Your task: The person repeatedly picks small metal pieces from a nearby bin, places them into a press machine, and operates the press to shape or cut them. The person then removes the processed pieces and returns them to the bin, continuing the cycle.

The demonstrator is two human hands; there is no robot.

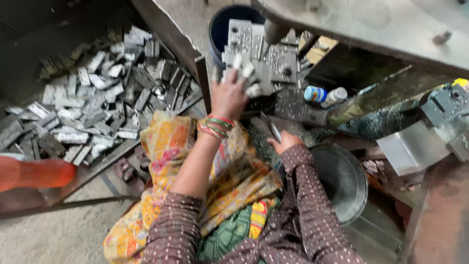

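Metal pieces [244,73] sit gripped in her left hand [227,95], just below the press head [274,30]. Her right hand [283,142] pinches a thin metal strip [270,127] nearer her than the press head.

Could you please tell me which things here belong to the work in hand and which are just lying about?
In use:
left hand on small metal pieces
press bed
right hand holding a thin metal strip

Lying about:
heap of metal pieces
two small bottles
metal bowl
blue bucket
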